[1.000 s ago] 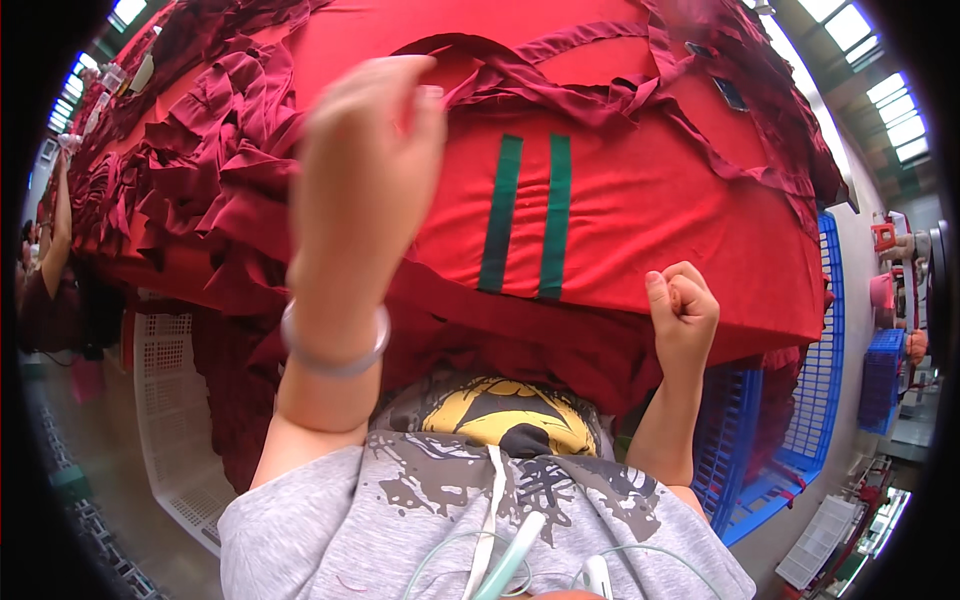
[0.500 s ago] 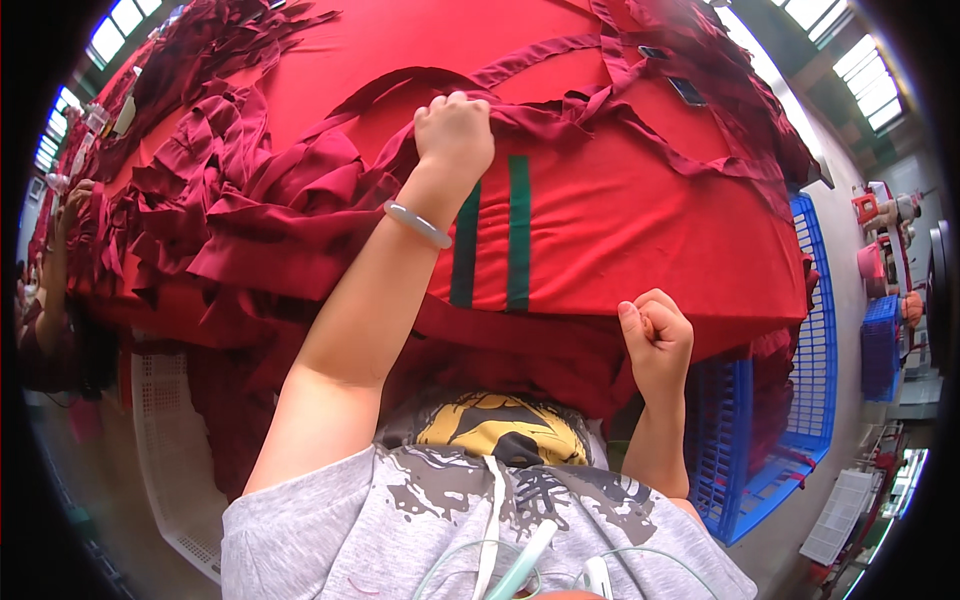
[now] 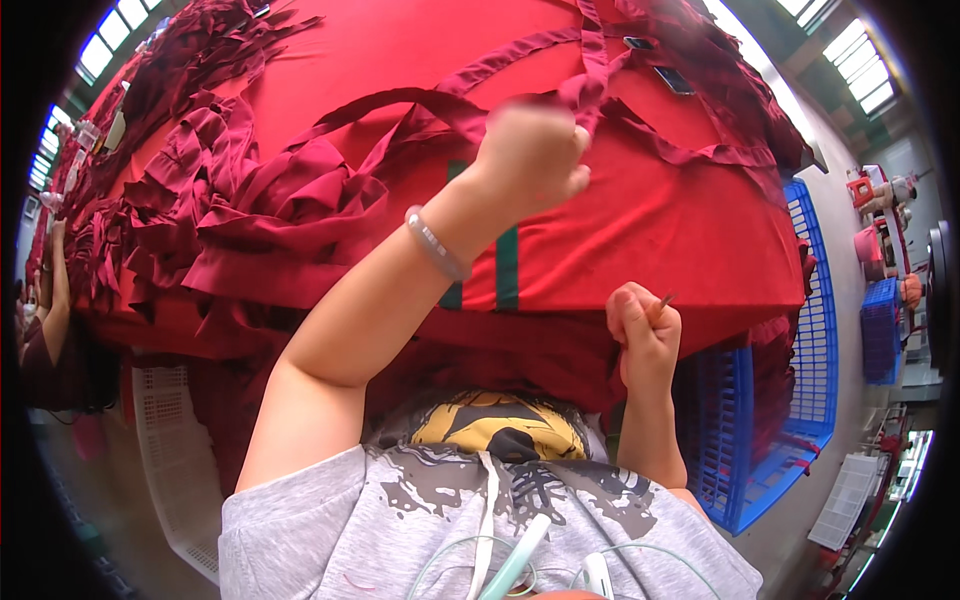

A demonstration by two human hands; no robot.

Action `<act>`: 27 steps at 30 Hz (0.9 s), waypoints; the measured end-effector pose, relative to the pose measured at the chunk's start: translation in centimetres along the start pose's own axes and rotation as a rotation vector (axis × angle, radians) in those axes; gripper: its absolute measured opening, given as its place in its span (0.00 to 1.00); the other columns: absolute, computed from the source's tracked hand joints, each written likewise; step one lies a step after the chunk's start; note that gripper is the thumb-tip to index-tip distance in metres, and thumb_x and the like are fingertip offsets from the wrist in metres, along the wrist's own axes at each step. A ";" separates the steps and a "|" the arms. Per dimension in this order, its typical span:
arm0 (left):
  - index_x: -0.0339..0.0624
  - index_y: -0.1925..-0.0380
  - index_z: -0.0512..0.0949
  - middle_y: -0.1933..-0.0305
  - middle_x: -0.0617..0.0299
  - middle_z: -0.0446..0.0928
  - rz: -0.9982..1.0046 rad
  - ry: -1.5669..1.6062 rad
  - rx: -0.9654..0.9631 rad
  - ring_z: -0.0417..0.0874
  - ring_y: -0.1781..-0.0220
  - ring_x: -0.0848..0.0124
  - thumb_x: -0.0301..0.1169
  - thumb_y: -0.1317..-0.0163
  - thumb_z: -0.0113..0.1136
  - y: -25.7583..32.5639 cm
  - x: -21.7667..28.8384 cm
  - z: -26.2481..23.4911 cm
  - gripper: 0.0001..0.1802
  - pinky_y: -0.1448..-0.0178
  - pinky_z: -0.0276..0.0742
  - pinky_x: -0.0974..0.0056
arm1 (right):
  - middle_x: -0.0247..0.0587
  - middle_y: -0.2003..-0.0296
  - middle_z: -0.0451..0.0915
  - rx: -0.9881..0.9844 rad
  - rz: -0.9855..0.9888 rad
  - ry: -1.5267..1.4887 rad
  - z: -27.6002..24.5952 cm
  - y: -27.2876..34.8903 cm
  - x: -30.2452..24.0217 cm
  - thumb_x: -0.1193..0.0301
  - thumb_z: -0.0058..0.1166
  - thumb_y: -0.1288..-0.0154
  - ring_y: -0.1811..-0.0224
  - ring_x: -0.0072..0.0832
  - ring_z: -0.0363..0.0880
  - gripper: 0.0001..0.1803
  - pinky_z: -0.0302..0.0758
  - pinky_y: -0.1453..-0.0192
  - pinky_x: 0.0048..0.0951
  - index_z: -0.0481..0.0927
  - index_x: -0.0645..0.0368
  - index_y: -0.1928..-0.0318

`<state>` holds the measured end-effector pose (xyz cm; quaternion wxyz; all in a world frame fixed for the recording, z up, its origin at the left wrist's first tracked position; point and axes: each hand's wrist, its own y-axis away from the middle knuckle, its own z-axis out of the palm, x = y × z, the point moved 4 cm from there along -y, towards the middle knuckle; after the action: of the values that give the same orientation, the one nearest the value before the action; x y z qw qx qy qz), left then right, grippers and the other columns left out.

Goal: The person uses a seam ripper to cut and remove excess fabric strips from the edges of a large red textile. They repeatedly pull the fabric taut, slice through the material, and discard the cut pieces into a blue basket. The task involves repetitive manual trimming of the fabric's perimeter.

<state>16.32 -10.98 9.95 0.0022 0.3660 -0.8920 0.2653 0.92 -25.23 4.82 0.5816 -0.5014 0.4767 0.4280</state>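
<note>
My left hand, with a pale bangle on the wrist, is raised over the red-covered table, its fingers curled closed and partly blurred. Just beyond its knuckles lie long maroon fabric strips; whether any strip is in the fingers is hidden. Two dark green bands run across the table cover below that hand. My right hand is closed at the table's near edge around a thin, brownish, pointed thing, whose tip shows above the fist; its kind cannot be made out.
A heap of maroon strips covers the table's left side. Two phones, one of them dark, lie at the far right. Beside the table stand a blue crate and a white crate. Another person's arm shows at the far left.
My left hand has moved right and a little nearer, away from the strip it was over. My right hand has shifted slightly left and turned, showing the thin pointed tip.
</note>
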 end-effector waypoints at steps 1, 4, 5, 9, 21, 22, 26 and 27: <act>0.41 0.71 0.80 0.70 0.55 0.79 -0.002 0.154 -0.024 0.81 0.64 0.56 0.38 0.46 0.61 0.7 1.3 -1.0 0.11 0.58 0.76 0.56 | 0.32 0.81 0.71 -0.075 0.175 -0.243 0.2 -0.1 0.4 0.65 0.47 0.27 0.81 0.15 0.61 0.22 0.54 0.79 0.20 0.74 0.63 0.79; 0.41 0.72 0.78 0.72 0.55 0.78 0.161 0.497 -0.059 0.80 0.68 0.54 0.33 0.45 0.60 4.0 6.0 -3.8 0.07 0.62 0.75 0.54 | 0.49 0.65 0.80 -0.254 0.553 -0.942 2.5 0.0 1.4 0.58 0.44 0.26 0.75 0.24 0.75 0.21 0.67 0.75 0.19 0.77 0.67 0.54; 0.42 0.72 0.77 0.74 0.57 0.76 0.221 0.613 -0.133 0.79 0.70 0.55 0.32 0.46 0.61 5.4 7.5 -4.7 0.06 0.65 0.73 0.55 | 0.50 0.61 0.79 -0.065 0.633 -0.967 3.4 -0.2 0.8 0.57 0.43 0.26 0.71 0.28 0.77 0.23 0.72 0.70 0.22 0.75 0.66 0.49; 0.45 0.69 0.76 0.76 0.61 0.74 0.302 0.672 -0.351 0.77 0.73 0.60 0.35 0.43 0.65 10.9 8.7 -7.0 0.09 0.66 0.70 0.60 | 0.42 0.64 0.75 -0.251 0.257 -1.267 1.5 -2.6 -0.5 0.56 0.44 0.27 0.67 0.30 0.78 0.23 0.78 0.62 0.25 0.74 0.58 0.42; 0.43 0.82 0.78 0.86 0.65 0.74 -0.154 0.583 -0.151 0.73 0.84 0.69 0.38 0.56 0.72 18.1 -1.3 -17.1 0.14 0.45 0.67 0.61 | 0.30 0.62 0.79 0.219 -0.049 -0.777 -24.0 -3.3 -4.2 0.71 0.50 0.31 0.69 0.21 0.66 0.11 0.63 0.67 0.19 0.79 0.60 0.52; 0.43 0.83 0.77 0.85 0.65 0.74 -0.232 0.544 -0.146 0.73 0.84 0.69 0.38 0.55 0.71 18.4 -1.6 -17.2 0.14 0.44 0.67 0.60 | 0.29 0.65 0.79 0.374 -0.006 -0.790 -24.8 -3.6 -4.1 0.70 0.52 0.32 0.71 0.21 0.66 0.10 0.63 0.69 0.21 0.79 0.60 0.54; 0.42 0.83 0.78 0.84 0.66 0.74 -0.319 0.187 -0.108 0.75 0.79 0.67 0.32 0.53 0.70 17.5 -1.7 -15.2 0.10 0.34 0.60 0.48 | 0.31 0.66 0.84 0.469 0.107 -0.726 -31.0 -4.7 -2.7 0.69 0.53 0.33 0.69 0.21 0.79 0.10 0.75 0.62 0.25 0.81 0.58 0.55; 0.42 0.83 0.78 0.83 0.65 0.74 -0.323 0.095 -0.088 0.75 0.77 0.67 0.32 0.54 0.70 17.5 -1.5 -15.0 0.10 0.34 0.60 0.47 | 0.34 0.62 0.85 0.560 0.113 -0.722 -33.0 -5.9 -0.8 0.69 0.52 0.32 0.65 0.22 0.81 0.10 0.77 0.58 0.27 0.81 0.59 0.54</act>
<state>3.15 7.47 14.28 0.1027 0.4911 -0.8313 0.2392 2.43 -58.77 5.26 0.7992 -0.1169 0.3674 0.4612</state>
